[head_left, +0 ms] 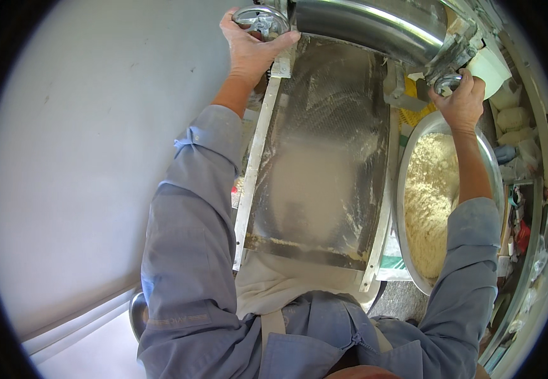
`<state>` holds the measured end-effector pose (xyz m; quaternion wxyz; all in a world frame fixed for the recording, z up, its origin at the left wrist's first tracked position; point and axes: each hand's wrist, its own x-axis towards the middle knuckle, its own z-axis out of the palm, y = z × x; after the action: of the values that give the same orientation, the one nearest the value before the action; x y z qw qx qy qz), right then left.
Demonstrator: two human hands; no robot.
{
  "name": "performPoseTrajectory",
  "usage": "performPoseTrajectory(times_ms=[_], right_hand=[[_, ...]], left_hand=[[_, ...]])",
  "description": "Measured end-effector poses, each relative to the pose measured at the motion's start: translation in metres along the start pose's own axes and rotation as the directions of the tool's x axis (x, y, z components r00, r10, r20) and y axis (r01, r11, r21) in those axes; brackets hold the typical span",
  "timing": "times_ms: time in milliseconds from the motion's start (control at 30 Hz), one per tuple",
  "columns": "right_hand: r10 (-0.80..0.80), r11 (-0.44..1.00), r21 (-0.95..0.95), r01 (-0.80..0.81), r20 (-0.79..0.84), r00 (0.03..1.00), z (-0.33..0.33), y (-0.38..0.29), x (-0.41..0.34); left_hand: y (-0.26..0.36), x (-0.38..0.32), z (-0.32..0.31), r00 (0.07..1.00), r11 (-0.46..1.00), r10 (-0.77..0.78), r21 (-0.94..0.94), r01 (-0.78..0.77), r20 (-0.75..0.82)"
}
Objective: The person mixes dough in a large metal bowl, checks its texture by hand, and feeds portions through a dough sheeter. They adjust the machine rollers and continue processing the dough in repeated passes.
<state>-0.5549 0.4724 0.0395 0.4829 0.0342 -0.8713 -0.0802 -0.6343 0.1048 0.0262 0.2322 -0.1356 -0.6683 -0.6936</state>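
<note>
My left hand grips a chrome handwheel at the upper left of a dough roller machine. At the other end of the polished steel roller, my right hand has its fingers around a smaller-looking second handwheel. Between my arms a dark metal feed tray slopes toward my body, dusted with flour and framed by pale side rails. Below my right wrist stands a large metal bowl of crumbly, floury dough, partly hidden by my forearm.
A plain pale wall rises close on my left. A white plastic container is beside my right hand. Behind the bowl shows a yellow basket. Bags and cluttered shelving line the right side.
</note>
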Motion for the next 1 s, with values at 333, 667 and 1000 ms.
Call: performPoseTrajectory(times_ms=[333, 667, 1000], right_hand=[[0.035, 0.999, 0.023, -0.036, 0.032, 0.999, -0.003, 0.0, 0.0], [-0.077, 0.994, 0.063, 0.084, -0.109, 0.991, 0.002, 0.007, -0.002], [0.266, 0.963, 0.026, -0.267, 0.039, 0.963, 0.008, -0.005, -0.01]], left_hand=[[-0.031, 0.017, 0.014, 0.962, 0.805, 0.205, 0.591, -0.061, -0.18], [-0.024, 0.012, -0.012, 0.988, 0.926, 0.08, 0.357, -0.124, 0.134], [-0.024, 0.019, -0.007, 0.974, 0.993, 0.027, 0.108, -0.052, 0.226]])
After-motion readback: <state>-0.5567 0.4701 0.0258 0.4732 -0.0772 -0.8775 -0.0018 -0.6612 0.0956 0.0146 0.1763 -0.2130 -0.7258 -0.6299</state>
